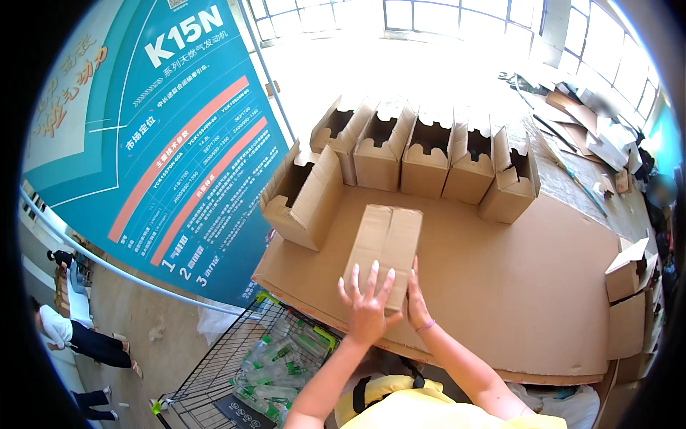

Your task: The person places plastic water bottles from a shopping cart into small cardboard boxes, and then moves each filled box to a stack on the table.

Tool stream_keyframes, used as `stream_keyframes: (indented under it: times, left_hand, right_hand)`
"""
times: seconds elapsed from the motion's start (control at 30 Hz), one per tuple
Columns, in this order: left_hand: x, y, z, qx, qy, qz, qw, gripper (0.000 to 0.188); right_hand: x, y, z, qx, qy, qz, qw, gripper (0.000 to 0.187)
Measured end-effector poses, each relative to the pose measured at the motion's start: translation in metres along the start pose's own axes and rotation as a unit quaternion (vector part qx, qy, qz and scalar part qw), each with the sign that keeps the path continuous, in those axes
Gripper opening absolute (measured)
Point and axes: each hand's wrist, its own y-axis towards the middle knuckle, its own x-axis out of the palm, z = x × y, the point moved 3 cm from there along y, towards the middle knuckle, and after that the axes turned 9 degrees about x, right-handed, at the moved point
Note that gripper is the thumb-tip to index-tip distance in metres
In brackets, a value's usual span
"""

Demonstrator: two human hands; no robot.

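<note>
A closed brown cardboard box (384, 236) lies in front of me on a large brown cardboard sheet (514, 300). Across the box's top face my left hand (366, 304) rests with its fingers spread. Against the right side of the box is my right hand (417, 304), its fingers stretched out along that face; a thin band circles the wrist. Whether the box is lifted at all, I cannot tell. Beyond it stand several open-topped boxes with raised flaps, among them a near-left box (304, 204) and a far-right box (511, 186).
Below the sheet's left edge is a black wire shopping cart (214, 372) full of clear plastic bottles. A teal banner (179, 150) rises at the left. An open carton (629, 279) and scrap cardboard (572, 118) lie to the right. People (78, 336) are at the far left.
</note>
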Motion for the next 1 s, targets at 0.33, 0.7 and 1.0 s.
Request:
stream_keyframes:
  times: [0.33,0.7,1.0]
  left_hand:
    - [0.043,0.071,-0.103,0.038,0.053,0.062,0.996,0.051]
    - [0.064,0.094,-0.123,0.06,0.083,0.084,0.991,0.055]
    - [0.061,0.089,-0.124,0.073,0.125,0.091,0.985,0.054]
  right_hand:
    - [0.062,0.095,-0.021,0.049,-0.088,-0.068,0.993,0.082]
    - [0.048,0.091,-0.025,0.038,-0.139,-0.097,0.985,0.076]
    - [-0.115,-0.089,-0.014,0.101,-0.239,0.143,0.955,0.071]
